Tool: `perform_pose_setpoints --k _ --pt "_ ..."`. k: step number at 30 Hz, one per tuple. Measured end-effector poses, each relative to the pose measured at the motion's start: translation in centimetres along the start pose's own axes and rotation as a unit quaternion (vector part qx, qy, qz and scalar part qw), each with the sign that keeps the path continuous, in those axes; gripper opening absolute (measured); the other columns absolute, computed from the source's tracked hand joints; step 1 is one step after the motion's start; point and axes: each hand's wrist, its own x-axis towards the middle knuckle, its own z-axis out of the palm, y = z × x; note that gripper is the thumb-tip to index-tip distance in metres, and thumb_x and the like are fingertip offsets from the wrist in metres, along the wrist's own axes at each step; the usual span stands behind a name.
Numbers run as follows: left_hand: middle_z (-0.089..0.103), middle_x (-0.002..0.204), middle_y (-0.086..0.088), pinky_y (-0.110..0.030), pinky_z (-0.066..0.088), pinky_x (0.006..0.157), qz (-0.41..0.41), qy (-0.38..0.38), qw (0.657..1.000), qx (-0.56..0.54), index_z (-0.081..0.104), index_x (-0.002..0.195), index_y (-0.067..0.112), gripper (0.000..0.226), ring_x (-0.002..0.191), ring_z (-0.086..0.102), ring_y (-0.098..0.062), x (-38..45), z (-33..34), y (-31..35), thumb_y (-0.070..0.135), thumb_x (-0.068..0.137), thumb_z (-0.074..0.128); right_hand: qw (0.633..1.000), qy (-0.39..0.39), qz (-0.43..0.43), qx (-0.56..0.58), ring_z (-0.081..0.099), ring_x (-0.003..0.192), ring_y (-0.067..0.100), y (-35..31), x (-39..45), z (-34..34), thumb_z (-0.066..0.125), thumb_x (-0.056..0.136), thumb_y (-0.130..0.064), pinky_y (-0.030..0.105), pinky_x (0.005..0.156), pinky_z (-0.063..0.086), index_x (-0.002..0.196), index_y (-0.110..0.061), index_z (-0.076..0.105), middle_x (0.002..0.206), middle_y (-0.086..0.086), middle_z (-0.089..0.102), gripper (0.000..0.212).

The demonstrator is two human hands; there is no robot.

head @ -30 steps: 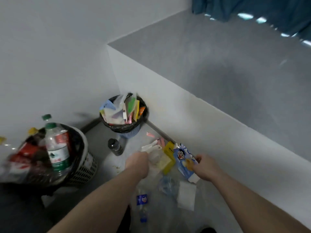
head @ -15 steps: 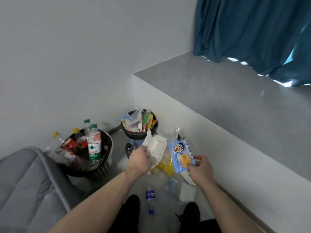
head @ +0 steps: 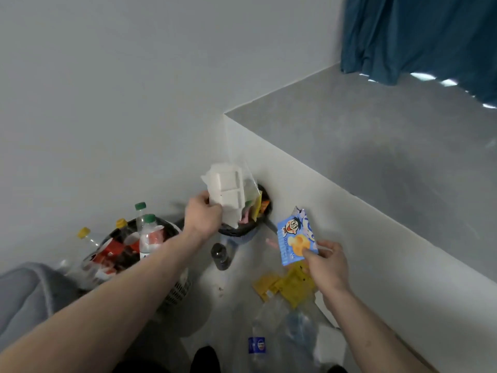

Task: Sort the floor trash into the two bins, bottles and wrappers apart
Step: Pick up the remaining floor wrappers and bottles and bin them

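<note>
Left hand (head: 203, 217): fingers curled round the lower edge of a white tray (head: 226, 191), held upright with some thin clear plastic directly above the wrapper bin (head: 243, 230).
Right hand (head: 326, 265): thumb and fingers pinch the lower corner of a blue snack packet (head: 293, 238), held in the air to the right of the wrapper bin, near the white ledge wall (head: 349, 224).
Wrapper bin: black-lined, in the corner against the wall, partly hidden by the tray; coloured wrappers show at its rim.
Bottle bin (head: 177, 289): mesh basket to the left, piled with capped plastic bottles (head: 147, 235).
Floor (head: 234, 305): a dark bottle (head: 220, 256) lies just in front of the wrapper bin; yellow wrappers (head: 289, 288) lie below the right hand; a clear bottle with a blue label (head: 256, 345) and clear plastic lie nearer the person's feet.
Background: a teal curtain (head: 419, 36) hangs at upper right.
</note>
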Motion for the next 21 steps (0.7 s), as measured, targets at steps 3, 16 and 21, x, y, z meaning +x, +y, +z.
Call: perform_pose_setpoints --k 3,16,21 --pt "0.068 0.079 0.0 -0.025 0.05 0.059 0.036 0.036 0.998 0.045 0.065 0.093 0.011 0.017 0.074 0.063 -0.018 6.6 0.3 0.9 0.007 0.088 0.05 1.0 -0.008 -0.018 -0.01 0.074 0.078 0.016 0.1 1.5 1.9 0.078 0.06 -0.038 0.048 0.08 0.06 0.101 -0.023 0.064 0.085 -0.017 0.072 0.046" --pt "0.057 0.136 -0.007 -0.038 0.047 0.1 0.021 -0.11 0.943 0.314 0.038 0.151 0.033 0.068 0.123 0.056 -0.03 16.7 12.2 -10.2 0.007 0.091 0.053 0.999 0.004 -0.032 -0.018 0.071 0.062 0.018 0.6 5.9 4.4 0.082 0.078 -0.005 0.047 0.063 0.061 0.094 -0.022 0.061 0.083 -0.006 0.075 0.032" --pt "0.06 0.132 -0.008 -0.034 0.047 0.096 0.012 -0.197 0.921 0.336 0.046 0.145 0.028 0.061 0.119 0.057 -0.03 17.5 15.2 -12.8 0.005 0.089 0.048 0.998 -0.007 -0.029 -0.047 0.073 0.065 0.021 1.4 6.6 6.1 0.086 0.073 -0.008 0.051 0.062 0.061 0.092 -0.024 0.061 0.08 -0.009 0.075 0.035"
